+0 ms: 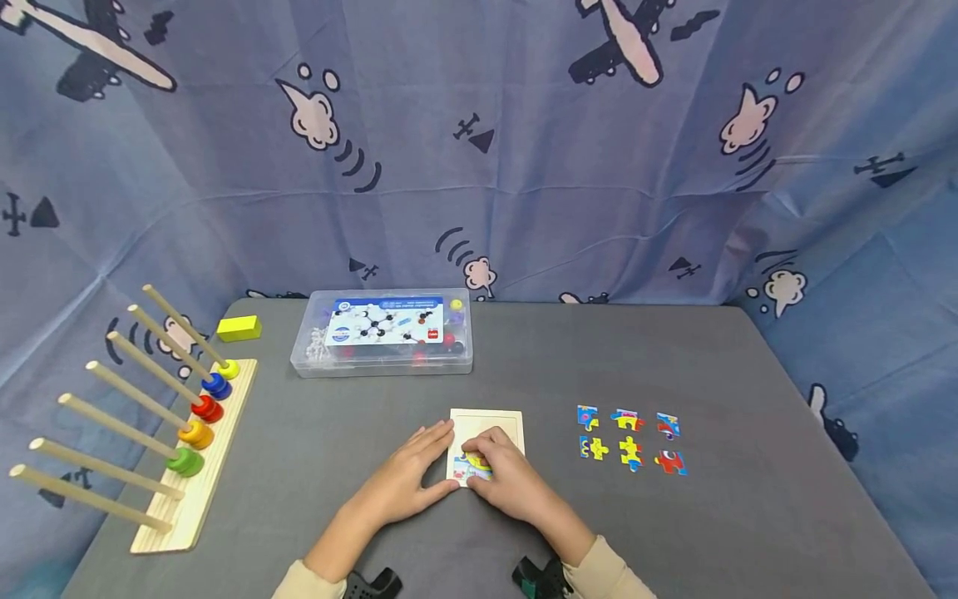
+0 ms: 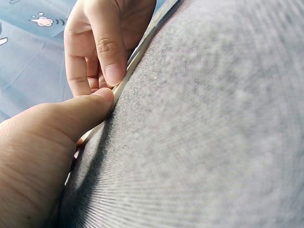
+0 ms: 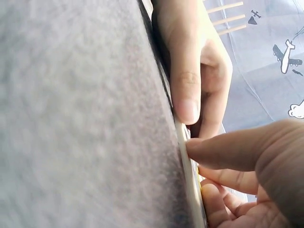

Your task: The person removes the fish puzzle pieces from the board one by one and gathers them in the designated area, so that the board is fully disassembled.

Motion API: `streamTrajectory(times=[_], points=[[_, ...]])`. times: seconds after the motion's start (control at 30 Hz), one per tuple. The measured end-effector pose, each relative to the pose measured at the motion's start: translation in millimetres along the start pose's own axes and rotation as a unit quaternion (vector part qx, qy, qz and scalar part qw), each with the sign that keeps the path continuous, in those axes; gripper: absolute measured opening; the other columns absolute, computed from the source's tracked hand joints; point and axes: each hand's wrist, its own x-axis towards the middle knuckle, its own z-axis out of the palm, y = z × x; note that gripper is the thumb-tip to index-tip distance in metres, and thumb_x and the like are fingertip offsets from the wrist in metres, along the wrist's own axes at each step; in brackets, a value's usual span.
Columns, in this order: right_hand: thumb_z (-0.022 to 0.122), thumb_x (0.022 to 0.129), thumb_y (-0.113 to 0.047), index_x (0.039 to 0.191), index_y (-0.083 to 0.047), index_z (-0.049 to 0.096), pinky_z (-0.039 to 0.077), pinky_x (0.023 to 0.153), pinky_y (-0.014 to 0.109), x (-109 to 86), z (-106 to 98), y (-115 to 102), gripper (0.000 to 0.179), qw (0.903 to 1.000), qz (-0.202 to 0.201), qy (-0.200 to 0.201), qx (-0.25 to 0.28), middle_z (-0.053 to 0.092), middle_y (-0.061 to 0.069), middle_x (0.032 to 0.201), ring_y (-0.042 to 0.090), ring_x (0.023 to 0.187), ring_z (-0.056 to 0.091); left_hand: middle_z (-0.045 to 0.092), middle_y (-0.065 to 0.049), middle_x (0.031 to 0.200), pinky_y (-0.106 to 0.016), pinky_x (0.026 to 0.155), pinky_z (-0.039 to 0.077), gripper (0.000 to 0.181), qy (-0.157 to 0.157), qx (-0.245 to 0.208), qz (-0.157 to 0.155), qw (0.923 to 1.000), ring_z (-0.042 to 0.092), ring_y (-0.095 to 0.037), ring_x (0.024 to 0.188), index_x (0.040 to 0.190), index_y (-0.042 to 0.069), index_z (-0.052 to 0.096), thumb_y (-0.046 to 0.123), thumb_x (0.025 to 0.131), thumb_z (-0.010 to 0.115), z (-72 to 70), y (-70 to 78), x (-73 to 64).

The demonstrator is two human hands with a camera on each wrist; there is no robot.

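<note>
A small pale wooden puzzle board (image 1: 497, 418) lies near the front middle of the table, with colourful puzzle pieces (image 1: 462, 469) in its lower part. My left hand (image 1: 407, 474) rests along the board's left side, fingers extended, thumb at the lower left corner. In the left wrist view the left thumb (image 2: 90, 107) touches the board's edge. My right hand (image 1: 509, 476) is over the board, its curled fingers on a yellow puzzle piece (image 1: 479, 460), partly hidden beneath them. The right thumb (image 3: 223, 149) lies against the board's near edge in the right wrist view.
Several loose puzzle pieces (image 1: 630, 452) lie in two rows right of the board. A clear plastic box (image 1: 382, 362) with a molecule label stands behind. At left is a wooden peg rack (image 1: 217, 474) with coloured rings; a yellow block (image 1: 239, 329) sits beyond it. A patterned curtain (image 1: 419, 150) hangs behind.
</note>
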Motion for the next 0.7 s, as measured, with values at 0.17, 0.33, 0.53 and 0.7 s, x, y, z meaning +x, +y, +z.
streamTrajectory(times=[0.17, 0.33, 0.53, 0.7], points=[[0.073, 0.076, -0.002, 0.108, -0.004, 0.062, 0.049, 0.077, 0.026, 1.3, 1.5, 1.0, 0.034, 0.9996, 0.017, -0.001, 0.022, 0.051, 0.003, 0.1, 0.013, 0.087, 0.05, 0.041, -0.007, 0.149, -0.042, 0.115, 0.031, 0.068, -0.005, -0.004, -0.006, 1.0, 0.036, -0.022, 0.139, 0.14, 0.002, 0.046, 0.043, 0.088, 0.065, -1.2, 1.2, 0.5], [0.074, 0.073, 0.0, 0.105, -0.004, 0.061, 0.048, 0.075, 0.023, 1.1, 2.7, 3.1, 0.035, 0.9987, 0.014, 0.008, 0.048, 0.051, 0.003, 0.097, 0.014, 0.085, 0.05, 0.041, -0.007, 0.149, -0.043, 0.116, 0.031, 0.068, -0.006, -0.008, -0.004, 0.9999, 0.036, -0.023, 0.139, 0.139, 0.002, 0.046, 0.043, 0.088, 0.064, -1.9, 2.3, 0.5], [0.074, 0.07, 0.004, 0.103, -0.007, 0.058, 0.047, 0.076, 0.023, 0.9, 3.3, 4.2, 0.038, 0.9971, 0.012, 0.012, 0.074, 0.054, 0.0, 0.093, 0.014, 0.086, 0.05, 0.042, -0.009, 0.148, -0.043, 0.115, 0.031, 0.068, 0.0, -0.007, 0.003, 1.0, 0.037, -0.024, 0.138, 0.138, 0.0, 0.047, 0.04, 0.087, 0.066, -1.8, 2.6, 0.8], [0.074, 0.072, 0.004, 0.105, -0.008, 0.058, 0.049, 0.077, 0.024, 0.0, 3.2, 4.3, 0.039, 0.9965, 0.018, 0.015, 0.08, 0.057, -0.001, 0.093, 0.015, 0.087, 0.052, 0.043, -0.009, 0.147, -0.043, 0.115, 0.031, 0.068, 0.004, -0.001, 0.008, 1.0, 0.038, -0.024, 0.138, 0.138, 0.0, 0.048, 0.04, 0.087, 0.066, -1.6, 2.5, 0.9]])
